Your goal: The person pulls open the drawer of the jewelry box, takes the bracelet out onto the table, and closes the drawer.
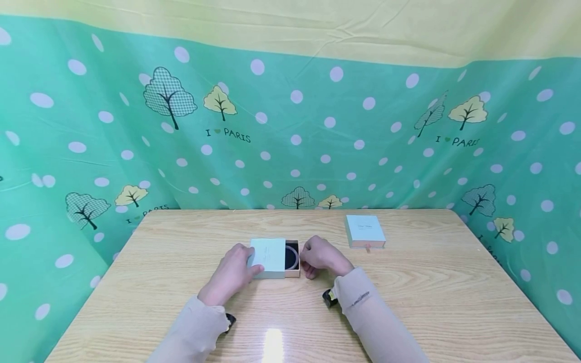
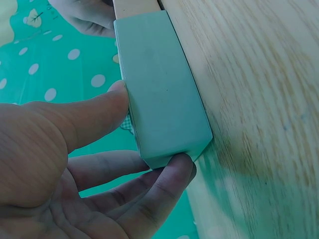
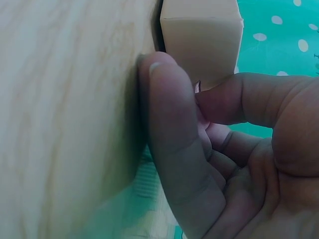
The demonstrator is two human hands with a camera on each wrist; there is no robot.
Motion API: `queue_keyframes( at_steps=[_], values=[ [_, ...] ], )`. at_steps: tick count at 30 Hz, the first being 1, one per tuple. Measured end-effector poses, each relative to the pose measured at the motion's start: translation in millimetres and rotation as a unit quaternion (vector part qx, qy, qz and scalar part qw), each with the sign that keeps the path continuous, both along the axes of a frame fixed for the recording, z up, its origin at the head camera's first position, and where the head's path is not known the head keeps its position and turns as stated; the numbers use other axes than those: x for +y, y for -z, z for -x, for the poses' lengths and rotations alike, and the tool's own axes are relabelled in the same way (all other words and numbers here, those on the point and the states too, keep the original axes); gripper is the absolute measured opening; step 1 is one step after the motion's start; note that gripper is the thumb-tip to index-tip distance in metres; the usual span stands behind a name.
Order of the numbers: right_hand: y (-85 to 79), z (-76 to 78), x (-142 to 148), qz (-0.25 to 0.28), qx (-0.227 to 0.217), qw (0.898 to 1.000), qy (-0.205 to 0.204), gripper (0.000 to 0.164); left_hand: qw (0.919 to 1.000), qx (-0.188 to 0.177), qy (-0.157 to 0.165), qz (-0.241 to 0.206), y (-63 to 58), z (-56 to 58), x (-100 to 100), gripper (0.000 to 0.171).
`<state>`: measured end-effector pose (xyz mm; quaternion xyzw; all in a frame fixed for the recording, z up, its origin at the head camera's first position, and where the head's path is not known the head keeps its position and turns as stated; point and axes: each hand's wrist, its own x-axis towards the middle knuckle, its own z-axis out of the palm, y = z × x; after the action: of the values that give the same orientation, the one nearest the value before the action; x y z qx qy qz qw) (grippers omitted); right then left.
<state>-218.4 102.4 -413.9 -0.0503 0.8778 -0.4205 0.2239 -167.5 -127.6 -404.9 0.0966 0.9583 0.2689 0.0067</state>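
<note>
Fingers of the left hand curl at the closed left end of a flat box, its thumb lying against the cover's upper edge. Thumb and forefinger of the right hand pinch together on a small pinkish tab at the drawer's outer end; the tab is mostly hidden. The box rests on a wood-grain table, just below the centre of the head view. Its cover is pale blue, with faint lettering on top running up and down the frame. A peach drawer, dark inside, projects from it and shows part of a greyish-purple ring. Partly drawn out, the box has its long axis running left to right across the head view, with its open end pointing right. A similar box lies closed at right of centre, its tab towards the lower edge.
</note>
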Motion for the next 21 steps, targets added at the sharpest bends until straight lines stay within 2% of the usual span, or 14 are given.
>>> queue_keyframes(
  at_steps=[21],
  values=[
    [0.7,2.6,5.1,-0.005,-0.004,1.0,0.0,0.025,1.0,-0.005,-0.002,-0.004,0.2,-0.2,0.0,0.054]
  ],
)
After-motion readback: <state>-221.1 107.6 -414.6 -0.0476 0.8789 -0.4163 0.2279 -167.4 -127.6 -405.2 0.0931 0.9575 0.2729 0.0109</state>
